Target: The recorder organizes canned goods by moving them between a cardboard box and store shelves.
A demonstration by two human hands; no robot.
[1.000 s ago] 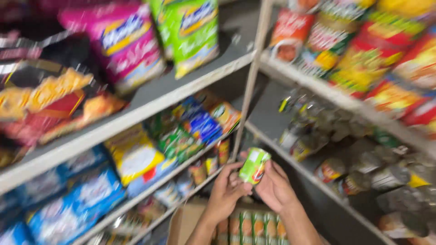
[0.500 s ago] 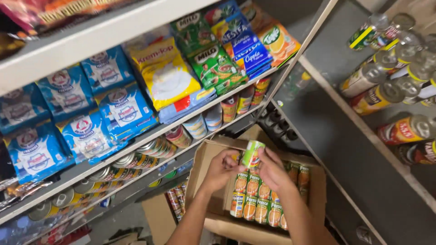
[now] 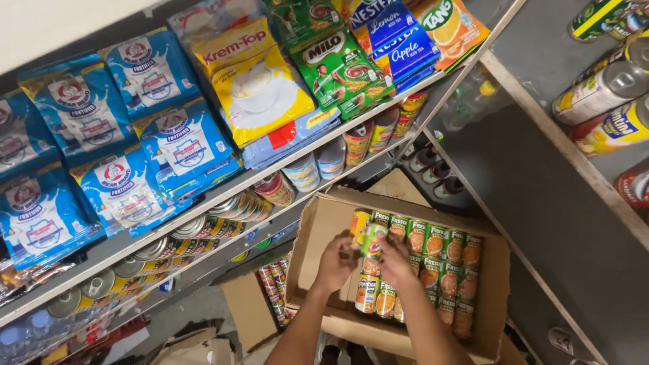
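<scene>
Both hands, the left hand (image 3: pixel 336 262) and the right hand (image 3: pixel 394 260), are clamped around a small green-labelled can (image 3: pixel 373 239) just above an open cardboard box (image 3: pixel 318 230) of matching round cans (image 3: pixel 433 263). Glossy blue pouches (image 3: pixel 128 176) line the shelf. Since the earlier frame, the can has dropped from the shelves to the box.

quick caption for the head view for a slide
Both hands, left hand and right hand, hold a green can over an open cardboard box of cans beside stocked shelves.
</scene>
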